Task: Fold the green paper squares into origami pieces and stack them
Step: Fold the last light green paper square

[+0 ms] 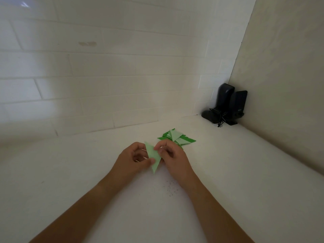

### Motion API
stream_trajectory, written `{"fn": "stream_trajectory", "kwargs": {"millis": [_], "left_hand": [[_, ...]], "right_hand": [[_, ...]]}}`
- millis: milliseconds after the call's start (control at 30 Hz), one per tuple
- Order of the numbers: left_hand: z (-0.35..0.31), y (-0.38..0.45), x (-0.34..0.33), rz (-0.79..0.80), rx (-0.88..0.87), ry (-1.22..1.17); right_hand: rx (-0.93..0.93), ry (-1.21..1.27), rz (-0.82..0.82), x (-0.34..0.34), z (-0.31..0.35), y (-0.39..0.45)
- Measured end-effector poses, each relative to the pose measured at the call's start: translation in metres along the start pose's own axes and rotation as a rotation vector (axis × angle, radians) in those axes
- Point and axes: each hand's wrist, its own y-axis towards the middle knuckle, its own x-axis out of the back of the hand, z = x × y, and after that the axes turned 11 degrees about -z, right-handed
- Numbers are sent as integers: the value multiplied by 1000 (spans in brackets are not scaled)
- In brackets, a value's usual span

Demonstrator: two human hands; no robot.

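Holding one pale green paper (153,157) between them, both hands sit just below the middle of the frame, above a white counter (70,172). The left hand (135,159) has its fingers curled behind the paper's left edge and its thumb pressed on the front near the lower part, so it pinches the sheet. The right hand (171,155) pinches the right edge, with a fingertip and thumb meeting near the paper's middle and the other fingers curled. The paper is folded into a narrow shape with a point at the top and a longer point aimed down toward the lower middle of the frame; whether its lower tip touches the counter I cannot tell.

Just up and right of the right hand lies a pile (177,138) of folded green pieces, darker green ones underneath and paler triangles on top, overlapping loosely. The right hand's knuckles hide the near edge of this pile.

Farther right, in the corner where the tiled wall (105,76) meets a plain side wall, stand two black speakers (226,104) with a tangled black cord at their base. A scatter of small dark specks (170,188) marks the counter below the right hand, between the forearms.
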Motion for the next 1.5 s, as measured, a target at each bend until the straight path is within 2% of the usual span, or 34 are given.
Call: {"fn": "stream_trajectory", "kwargs": {"millis": [300,733,933,1033,1133,1233,1500], "left_hand": [[3,2,0,12,-10,-15],[7,5,-1,-91,9,-12],[10,5,0,-70,-26,-40],[10,5,1,-17,-31,-54],[8,3,1,23,-29,-47],[8,3,0,23,-27,-48],[7,2,-2,-8,-45,-13]], "right_hand": [[-9,-45,38,-2,3,-2],[-23,-54,-2,-3,3,-2],[-23,-92,2,-4,4,-2],[-25,-65,-41,-4,5,-3],[15,-45,-6,-1,9,-5],[56,-71,7,0,10,-6],[27,-46,-16,-2,12,-6]]}}
